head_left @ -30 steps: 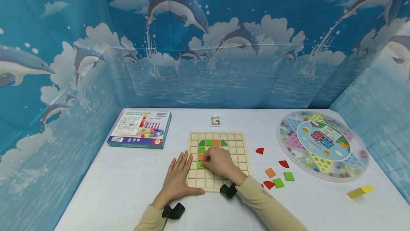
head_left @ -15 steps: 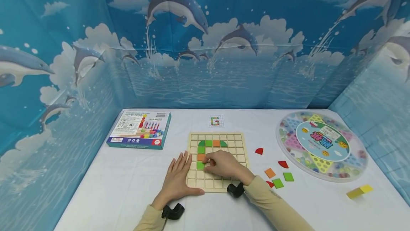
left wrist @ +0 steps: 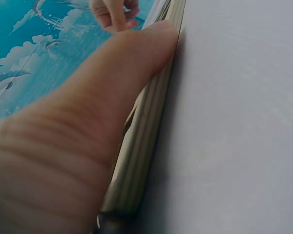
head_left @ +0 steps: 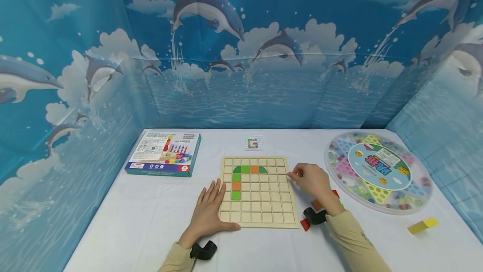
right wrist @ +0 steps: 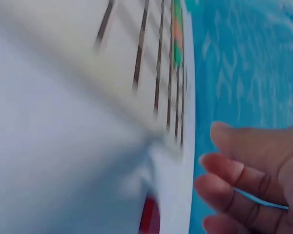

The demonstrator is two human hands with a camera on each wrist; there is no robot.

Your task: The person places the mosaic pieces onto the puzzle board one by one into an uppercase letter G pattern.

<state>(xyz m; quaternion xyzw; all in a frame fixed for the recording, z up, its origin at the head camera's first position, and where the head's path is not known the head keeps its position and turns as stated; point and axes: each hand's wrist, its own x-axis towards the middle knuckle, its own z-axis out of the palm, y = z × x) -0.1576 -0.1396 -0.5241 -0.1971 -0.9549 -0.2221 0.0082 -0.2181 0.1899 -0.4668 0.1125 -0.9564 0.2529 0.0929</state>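
Observation:
A wooden grid board [head_left: 266,209] lies on the white table. Set in it are green square tiles [head_left: 245,169], orange square tiles [head_left: 254,169] and two dark green quarter-round tiles [head_left: 263,170], forming a top row and a left column. My left hand [head_left: 207,209] rests at the board's lower left corner, fingers spread along the left side. In the left wrist view its thumb [left wrist: 151,46] lies along the board's edge. My right hand [head_left: 313,182] hovers beside the board's right edge. Its fingers [right wrist: 254,146] are loosely bent in the right wrist view, nothing visible between them.
Partly hidden under the right forearm lie a red tile [head_left: 305,224] and an orange tile [head_left: 317,205]. A small pattern card [head_left: 254,143] lies behind the board. A boxed toy [head_left: 164,152] stands left, a round game case [head_left: 377,171] right, with a yellow block [head_left: 423,225] in front of it.
My right hand has left the green tile at the foot of the left column and moved right, past the board's edge, over the loose tiles. The left hand has stayed in place.

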